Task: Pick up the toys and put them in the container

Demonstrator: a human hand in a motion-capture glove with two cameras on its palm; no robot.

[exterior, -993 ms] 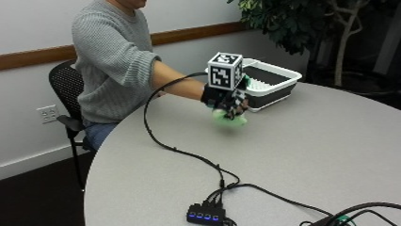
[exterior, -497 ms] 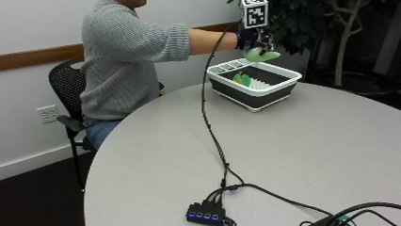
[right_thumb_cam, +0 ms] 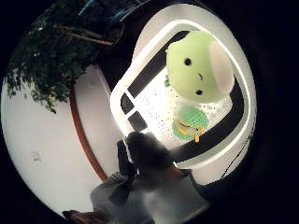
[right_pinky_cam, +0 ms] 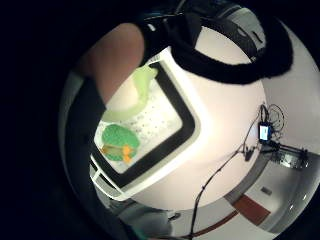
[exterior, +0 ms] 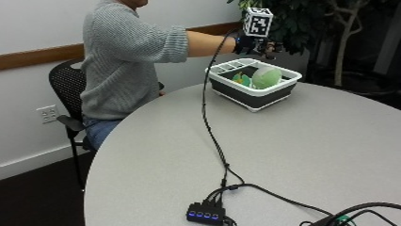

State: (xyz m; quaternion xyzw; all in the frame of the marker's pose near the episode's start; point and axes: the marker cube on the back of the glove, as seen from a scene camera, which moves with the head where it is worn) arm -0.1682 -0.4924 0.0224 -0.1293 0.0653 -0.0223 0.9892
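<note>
The pale green toy (exterior: 266,76) sits face-up in the container (exterior: 251,94), below the empty, slack-fingered hands (exterior: 257,46).

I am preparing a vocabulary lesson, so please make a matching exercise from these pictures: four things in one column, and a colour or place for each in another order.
1 big toy
2 small toy
3 container
4 right hand

a white rim, dark walls
b above the container
c pale green, black eyes
d dark green with orange

Pairs: 1-c, 2-d, 3-a, 4-b
</note>
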